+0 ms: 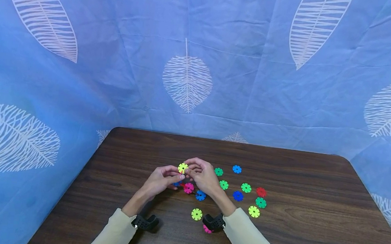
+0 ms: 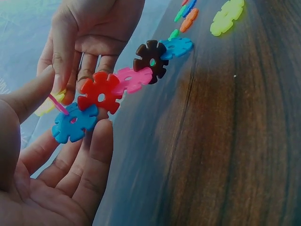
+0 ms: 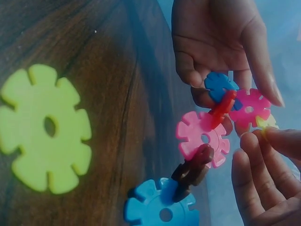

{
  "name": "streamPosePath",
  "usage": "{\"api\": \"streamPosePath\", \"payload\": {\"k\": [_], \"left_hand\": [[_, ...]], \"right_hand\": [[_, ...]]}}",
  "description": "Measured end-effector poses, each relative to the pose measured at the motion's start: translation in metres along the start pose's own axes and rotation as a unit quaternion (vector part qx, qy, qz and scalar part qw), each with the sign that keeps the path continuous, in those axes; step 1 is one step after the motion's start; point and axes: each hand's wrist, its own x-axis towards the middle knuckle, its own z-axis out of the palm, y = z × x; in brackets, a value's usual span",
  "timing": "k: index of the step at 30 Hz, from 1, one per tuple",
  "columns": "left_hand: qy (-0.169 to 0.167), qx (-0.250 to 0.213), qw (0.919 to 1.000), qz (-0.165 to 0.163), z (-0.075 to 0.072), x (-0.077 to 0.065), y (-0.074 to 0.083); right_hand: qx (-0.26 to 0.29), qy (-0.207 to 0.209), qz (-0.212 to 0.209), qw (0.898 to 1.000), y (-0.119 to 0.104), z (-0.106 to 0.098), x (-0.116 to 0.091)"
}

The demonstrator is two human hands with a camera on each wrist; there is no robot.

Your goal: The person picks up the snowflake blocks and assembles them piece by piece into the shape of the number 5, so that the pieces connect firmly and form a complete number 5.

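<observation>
Above the table, both hands hold a chain of notched plastic snowflake discs. My left hand (image 1: 160, 180) grips its upper end, thumb and fingers around a blue disc (image 2: 74, 125) and the pink disc (image 3: 249, 109) slotted into it. With thumb and fingertips, my right hand (image 1: 206, 178) pinches a yellow disc (image 1: 183, 168) at the edge of that pink disc. From the blue disc the chain hangs on through a red disc (image 2: 100, 93), another pink disc (image 1: 188, 188), a dark brown disc (image 2: 151, 61) and a light blue disc (image 1: 200, 195).
Loose discs lie on the dark wooden table (image 1: 315, 186). Several, green (image 1: 246, 187), blue (image 1: 238, 196), red (image 1: 261, 192) and yellow (image 1: 254, 211), lie right of the hands. Nearer are a yellow disc (image 1: 196, 214) and a pink disc (image 1: 207, 229) partly under the right wrist strap.
</observation>
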Motion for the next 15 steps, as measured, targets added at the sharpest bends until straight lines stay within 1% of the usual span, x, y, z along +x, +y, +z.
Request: {"api": "streamPosePath", "payload": {"k": [6,11,15], "left_hand": [[0.000,0.004,1.0000,0.001,-0.0004,0.0013,-0.0011],[0.010,0.006,0.9999,-0.005,-0.0012,0.0021,-0.0017],[0.018,0.011,0.9997,-0.011,-0.0023,0.0032,-0.0027]], "right_hand": [[-0.005,0.001,0.002,1.000,0.0014,-0.0015,-0.0012],[-0.019,0.002,0.012,1.000,0.0004,-0.0050,-0.0032],[-0.020,0.000,0.013,1.000,-0.0012,-0.0096,-0.0055]]}}
